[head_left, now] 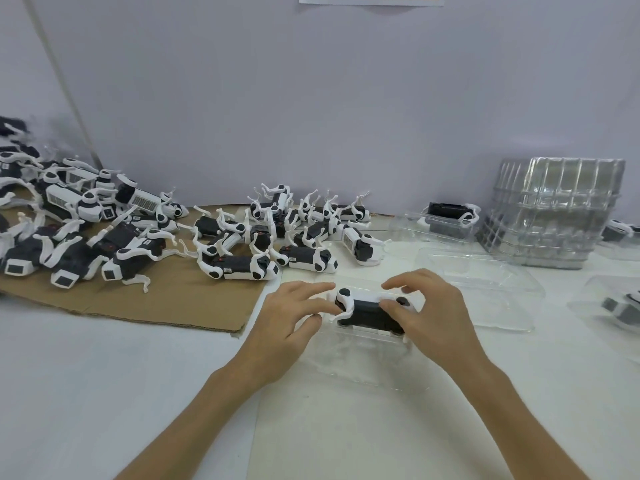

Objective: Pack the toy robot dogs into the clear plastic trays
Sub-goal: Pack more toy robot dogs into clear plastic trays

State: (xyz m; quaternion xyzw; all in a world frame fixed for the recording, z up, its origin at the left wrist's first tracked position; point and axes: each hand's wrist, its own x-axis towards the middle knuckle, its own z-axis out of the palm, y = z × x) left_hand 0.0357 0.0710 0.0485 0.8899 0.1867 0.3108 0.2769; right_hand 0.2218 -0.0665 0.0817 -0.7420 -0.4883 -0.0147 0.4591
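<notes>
Our left grip (294,317) and right grip (429,306) pinch the toy robot dog (367,311) at its 2 ends over the clear tray (363,362). We judge it light and rigid with fragile thin legs, so we hold the body.

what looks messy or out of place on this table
Nothing looks broken. The unpacked toy dogs lie in a jumbled heap on and beside the cardboard sheet at left, many on their sides or backs with legs up. The toy dog between the left hand and right hand sits level in its clear tray.
</notes>
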